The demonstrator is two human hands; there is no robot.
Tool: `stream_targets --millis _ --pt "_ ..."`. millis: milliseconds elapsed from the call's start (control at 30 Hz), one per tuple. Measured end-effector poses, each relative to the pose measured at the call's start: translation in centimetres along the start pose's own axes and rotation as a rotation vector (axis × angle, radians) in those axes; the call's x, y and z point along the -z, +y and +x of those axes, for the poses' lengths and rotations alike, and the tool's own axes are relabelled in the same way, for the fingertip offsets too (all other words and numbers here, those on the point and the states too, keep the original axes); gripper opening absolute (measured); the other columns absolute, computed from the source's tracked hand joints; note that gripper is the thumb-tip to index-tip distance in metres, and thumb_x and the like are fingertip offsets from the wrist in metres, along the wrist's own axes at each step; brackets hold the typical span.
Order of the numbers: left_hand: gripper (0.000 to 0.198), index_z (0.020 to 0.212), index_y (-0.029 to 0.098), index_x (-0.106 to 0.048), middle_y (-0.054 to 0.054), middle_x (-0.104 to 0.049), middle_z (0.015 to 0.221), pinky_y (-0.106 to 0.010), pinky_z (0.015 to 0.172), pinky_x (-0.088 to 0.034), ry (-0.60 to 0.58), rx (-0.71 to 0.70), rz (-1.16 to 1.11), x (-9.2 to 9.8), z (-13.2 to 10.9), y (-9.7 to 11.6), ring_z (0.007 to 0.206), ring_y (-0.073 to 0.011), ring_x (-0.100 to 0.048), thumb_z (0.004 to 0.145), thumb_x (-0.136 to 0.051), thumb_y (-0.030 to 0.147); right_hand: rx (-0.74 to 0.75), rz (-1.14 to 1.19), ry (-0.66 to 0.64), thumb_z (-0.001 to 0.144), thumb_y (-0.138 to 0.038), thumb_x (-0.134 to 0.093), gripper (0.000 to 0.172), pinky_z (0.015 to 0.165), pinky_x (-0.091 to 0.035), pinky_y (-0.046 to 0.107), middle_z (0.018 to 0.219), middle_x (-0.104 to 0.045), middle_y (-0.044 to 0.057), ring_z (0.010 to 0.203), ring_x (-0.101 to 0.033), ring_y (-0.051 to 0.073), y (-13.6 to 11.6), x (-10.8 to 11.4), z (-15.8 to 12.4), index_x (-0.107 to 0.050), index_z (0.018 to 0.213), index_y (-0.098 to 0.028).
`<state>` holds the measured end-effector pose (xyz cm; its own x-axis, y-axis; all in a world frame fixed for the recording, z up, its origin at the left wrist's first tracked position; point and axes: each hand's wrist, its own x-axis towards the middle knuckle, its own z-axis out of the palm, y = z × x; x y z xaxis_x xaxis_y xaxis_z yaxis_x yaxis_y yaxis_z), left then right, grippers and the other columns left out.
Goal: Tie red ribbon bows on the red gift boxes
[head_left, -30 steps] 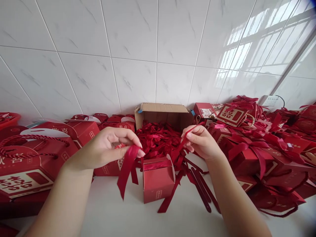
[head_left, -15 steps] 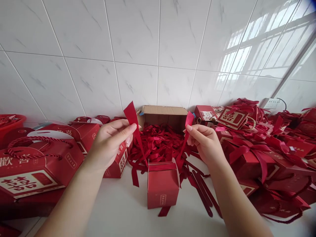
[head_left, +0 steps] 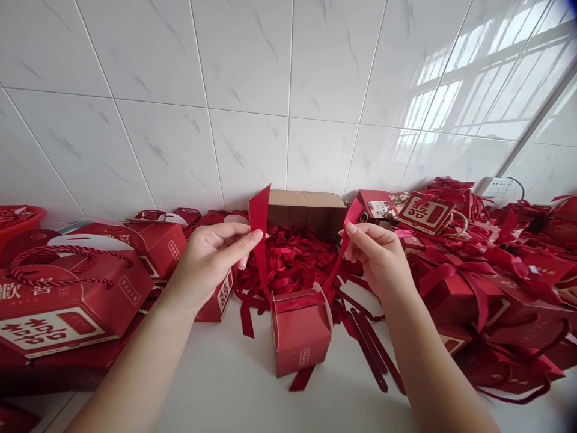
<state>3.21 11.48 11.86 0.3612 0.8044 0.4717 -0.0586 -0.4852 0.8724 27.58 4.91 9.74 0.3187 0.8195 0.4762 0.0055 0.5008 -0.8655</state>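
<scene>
A small red gift box [head_left: 300, 334] stands slightly tilted on the white table, with a red ribbon [head_left: 260, 216] running from its top up to both hands. My left hand [head_left: 220, 258] pinches one end between thumb and fingers, and the tip sticks up above the grip. On the other side my right hand [head_left: 376, 255] pinches the second end, which folds over at the fingertips. Both stretches of ribbon slope down in a V toward the box. Another strip of ribbon [head_left: 302, 379] shows under the box's front edge.
Behind the box, a cardboard carton [head_left: 306, 198] lies open with loose red ribbons [head_left: 297, 255] spilling out. Dark red strips [head_left: 367, 349] lie right of the box. Red gift boxes with rope handles [head_left: 81, 300] stand at left; ribboned boxes [head_left: 455, 294] are heaped at right. A tiled wall [head_left: 252, 144] rises behind.
My left hand has moved right with its ribbon end; my right hand has shifted slightly right. The gift box has turned and tilted a little to the right.
</scene>
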Motion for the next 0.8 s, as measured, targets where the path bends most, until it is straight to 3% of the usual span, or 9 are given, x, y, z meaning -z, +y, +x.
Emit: stream_targets --millis 300,633,800 --pt "0.016 0.069 0.02 -0.067 0.005 -0.047 0.047 -0.025 0.051 -0.034 0.089 -0.073 -0.023 0.22 -0.01 0.39 0.049 -0.0092 -0.042 0.079 -0.071 0.032 0.07 -0.033 0.072 0.077 -0.042 -0.073 0.027 0.046 -0.033 0.023 0.05 -0.052 -0.002 0.046 -0.042 0.008 -0.2 -0.02 -0.11 -0.066 0.064 -0.02" --pt "0.025 0.06 0.018 -0.06 0.005 -0.049 0.051 -0.025 0.053 -0.034 -0.008 -0.047 -0.004 0.32 0.0 0.29 0.052 -0.0085 -0.044 0.082 -0.068 0.026 0.053 -0.01 0.039 0.075 -0.041 -0.074 0.022 0.047 -0.035 0.024 0.054 -0.053 -0.003 0.049 -0.045 0.009 0.03 -0.27 -0.12 -0.068 0.073 -0.02" --pt "0.02 0.064 0.02 -0.064 0.005 -0.049 0.05 -0.025 0.054 -0.034 -0.003 -0.071 -0.026 0.09 0.01 0.22 0.052 -0.0085 -0.044 0.083 -0.067 0.025 0.064 0.002 0.114 0.077 -0.043 -0.072 0.027 0.045 -0.032 0.023 0.051 -0.05 -0.003 0.046 -0.041 0.008 0.06 -0.23 -0.03 -0.064 0.068 -0.019"
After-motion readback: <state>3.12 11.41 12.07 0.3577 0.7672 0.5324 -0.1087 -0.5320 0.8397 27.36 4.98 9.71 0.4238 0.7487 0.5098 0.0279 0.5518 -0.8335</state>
